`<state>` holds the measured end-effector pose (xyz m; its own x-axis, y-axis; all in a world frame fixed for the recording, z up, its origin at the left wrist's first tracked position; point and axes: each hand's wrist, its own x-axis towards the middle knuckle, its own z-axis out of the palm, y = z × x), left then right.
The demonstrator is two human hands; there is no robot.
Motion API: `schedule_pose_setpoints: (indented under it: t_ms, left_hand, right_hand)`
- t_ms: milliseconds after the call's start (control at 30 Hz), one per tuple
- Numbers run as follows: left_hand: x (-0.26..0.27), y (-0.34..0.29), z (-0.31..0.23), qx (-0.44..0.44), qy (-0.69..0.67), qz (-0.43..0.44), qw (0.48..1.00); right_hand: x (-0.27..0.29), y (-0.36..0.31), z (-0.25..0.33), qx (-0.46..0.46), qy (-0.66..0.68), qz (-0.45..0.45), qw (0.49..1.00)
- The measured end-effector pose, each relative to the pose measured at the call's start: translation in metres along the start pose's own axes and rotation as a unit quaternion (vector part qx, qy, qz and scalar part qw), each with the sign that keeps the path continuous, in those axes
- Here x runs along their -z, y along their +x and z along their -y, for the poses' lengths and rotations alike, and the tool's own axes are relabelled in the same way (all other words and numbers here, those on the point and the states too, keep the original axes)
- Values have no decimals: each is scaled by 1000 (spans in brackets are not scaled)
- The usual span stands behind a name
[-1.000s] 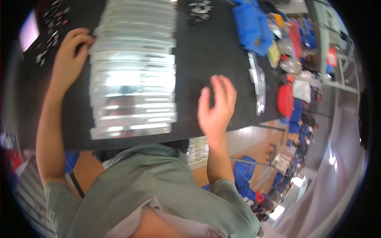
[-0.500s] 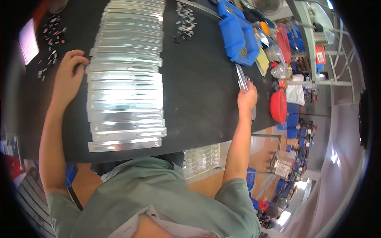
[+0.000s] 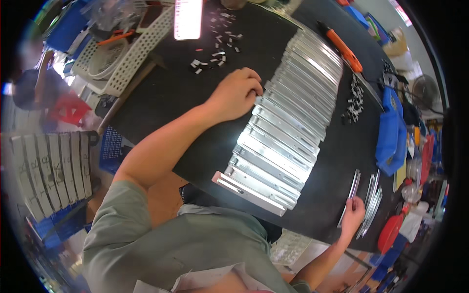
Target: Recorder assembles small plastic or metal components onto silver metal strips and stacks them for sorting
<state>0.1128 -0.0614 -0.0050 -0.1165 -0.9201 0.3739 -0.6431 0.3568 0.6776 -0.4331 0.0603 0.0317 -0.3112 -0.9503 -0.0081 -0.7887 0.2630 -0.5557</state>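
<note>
A long row of shiny metal slide rails [image 3: 283, 132] lies side by side across the black table. At the left ends of these rails rests my left hand [image 3: 237, 95], its fingers curled in a pinch; whatever is between the fingertips is hidden. My right hand [image 3: 354, 214], farther right near the front edge, is closed on a single slim metal rail [image 3: 355, 181] that points away from me. Right beside that hand lies a small pile of similar rails [image 3: 373, 200].
Small black and white pieces lie scattered left [image 3: 220, 58] and right of the row. An orange-handled tool [image 3: 344, 49] is at the far end. Blue bins [image 3: 388, 141] and a red bowl [image 3: 391, 233] stand right. A lit screen [image 3: 188, 19] and white basket [image 3: 122, 68] are left.
The view has swung left, so the row looks slanted. My right hand has come away from the rail pile, leftward, with one rail. My left hand stays at the row's left ends.
</note>
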Motion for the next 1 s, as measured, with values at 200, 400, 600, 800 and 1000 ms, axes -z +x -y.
schedule_pose_setpoints:
  t_ms: [200,400,600,800,1000]
  left_hand:
    - [5,-9,6,22,-5,6,1000]
    - [14,4,9,4,17,32,999]
    - [15,10,5,-48,-5,0,999]
    - [14,3,-1,-44,-4,13,999]
    - [19,1,-4,-33,11,26,999]
  right_hand:
    - [3,-57,131,147,-45,46,987]
    - [-56,-135,204,394,43,149,906]
    - [-106,-167,198,461,41,203,863]
    - [-128,-174,197,470,-13,71,879]
    - [-122,-172,185,416,19,60,907]
